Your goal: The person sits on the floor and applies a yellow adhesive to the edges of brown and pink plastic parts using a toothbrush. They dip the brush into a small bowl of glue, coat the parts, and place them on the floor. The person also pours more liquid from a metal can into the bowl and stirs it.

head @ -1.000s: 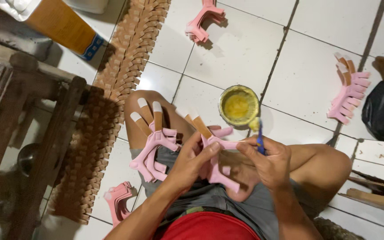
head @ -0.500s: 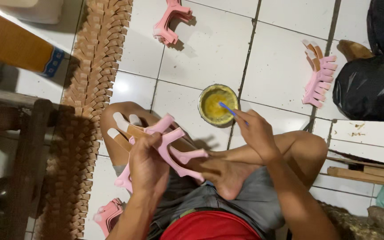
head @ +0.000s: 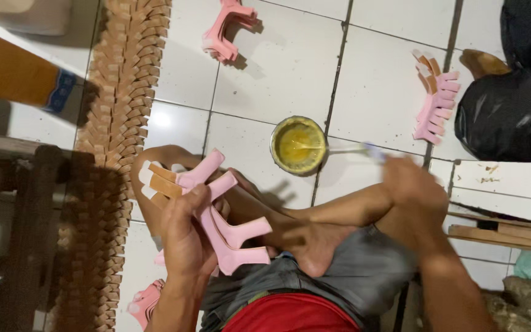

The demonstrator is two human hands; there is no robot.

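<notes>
My left hand [head: 185, 240] grips one pink heel piece [head: 228, 230]; my right hand [head: 413, 184] holds a brush [head: 345, 149] dipped in one yellow glue cup [head: 298, 146] on the tiled floor [head: 278, 67].

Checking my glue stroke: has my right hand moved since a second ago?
Yes. The right hand went from the lap out beside the glue cup.

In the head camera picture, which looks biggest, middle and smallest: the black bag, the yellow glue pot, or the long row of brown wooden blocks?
1. Row of brown wooden blocks, the longest by far.
2. Black bag, partly cut off by the picture's edge.
3. Yellow glue pot, the smallest.
</notes>
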